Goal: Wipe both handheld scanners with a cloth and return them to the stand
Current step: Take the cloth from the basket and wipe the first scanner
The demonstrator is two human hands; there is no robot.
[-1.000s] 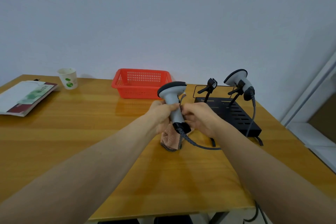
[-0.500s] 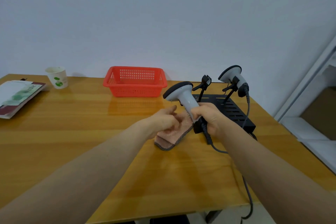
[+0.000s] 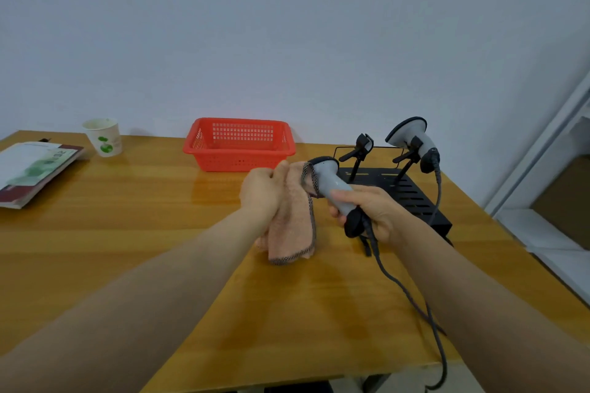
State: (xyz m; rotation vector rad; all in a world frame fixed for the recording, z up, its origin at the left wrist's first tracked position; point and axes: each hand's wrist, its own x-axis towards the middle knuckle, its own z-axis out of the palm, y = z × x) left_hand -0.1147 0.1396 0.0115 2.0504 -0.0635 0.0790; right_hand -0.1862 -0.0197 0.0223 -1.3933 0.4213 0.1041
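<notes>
My right hand (image 3: 370,210) grips the handle of a grey handheld scanner (image 3: 332,185), lifted above the table with its head tilted up and to the left. My left hand (image 3: 263,191) holds a pink cloth (image 3: 292,220) with a dark edge and presses its top against the scanner's head. The cloth hangs down from that hand. The scanner's grey cable (image 3: 405,293) trails off the front edge. A second scanner (image 3: 412,137) sits in the right clip of the black stand (image 3: 412,198). The left clip (image 3: 362,147) holds nothing.
A red plastic basket (image 3: 239,143) stands at the back middle of the wooden table (image 3: 127,233). A paper cup (image 3: 103,137) and a booklet (image 3: 32,169) lie at the back left. The table's right edge runs beside a white frame (image 3: 542,153).
My left hand has lifted the cloth from near the table up to the scanner's head. My right hand has tilted the scanner further left and lowered its head.
</notes>
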